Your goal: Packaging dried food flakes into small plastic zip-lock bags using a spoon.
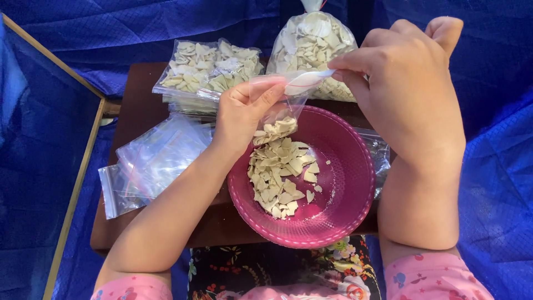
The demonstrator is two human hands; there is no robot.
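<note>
**Small clear bag being held open over the pink bowl, part filled**

Step in hand: both hands are holding a small clear bag [283,105] above the far rim of the pink bowl [355,183]. The left hand [241,114] is pinching the bag's near lip, grip clenched on the plastic; the right hand [408,89] is pinching the far lip between thumb and fingertips, likewise grasping it. The mouth is being stretched between them. A few pale chips are lying in the bag's bottom, so filling appears to be under way.

Next move, as a judgement: one hand would need to free itself while the other is keeping the mouth open, or else the lips would need pressing together; a slack mouth could be spilling chips back.

Count:
- Bowl: one, holding a loose heap of pale chips [280,178].
- Filled bags: three in view, two flat bags [211,69] lying side by side, one tall knotted bag [313,47] behind the hands.
- Empty clear bags [150,164]: a stack, number not tellable.
- Dark wooden surface [139,89]: one, carrying all of it.
</note>
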